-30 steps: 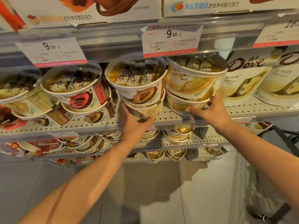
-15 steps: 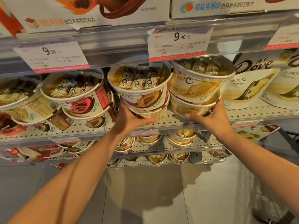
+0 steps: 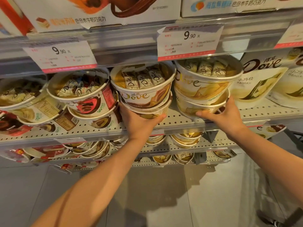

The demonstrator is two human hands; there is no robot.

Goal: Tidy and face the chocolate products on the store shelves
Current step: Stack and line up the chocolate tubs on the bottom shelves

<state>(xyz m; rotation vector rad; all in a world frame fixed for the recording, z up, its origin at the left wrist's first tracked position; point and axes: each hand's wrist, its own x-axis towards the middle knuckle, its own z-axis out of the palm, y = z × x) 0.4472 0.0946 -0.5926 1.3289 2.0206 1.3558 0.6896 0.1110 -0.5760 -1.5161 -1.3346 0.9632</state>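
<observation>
Cardboard tubs are stacked two high, so with your left hand [image 3: 139, 123] gripping the middle bottom tub [image 3: 152, 113] and your right hand [image 3: 224, 117] gripping the right bottom tub [image 3: 196, 108], a quick tug could tip the top tubs [image 3: 144, 94] off the shelf [image 3: 180, 118].

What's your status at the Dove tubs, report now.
Left hand grips bottom tub of brown stack. Right hand grips bottom tub of yellow stack. Both stacks tilted forward on shelf. Nothing blocking.

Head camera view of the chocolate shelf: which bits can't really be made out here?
- Small print on the price tags: too small and blurred.
- Bottom tub of the middle stack: mostly hidden by the left hand.
- Boxes on the top shelf: cut off by the upper edge.
- Tubs on the lower shelves: hidden by shelf edges.
</observation>
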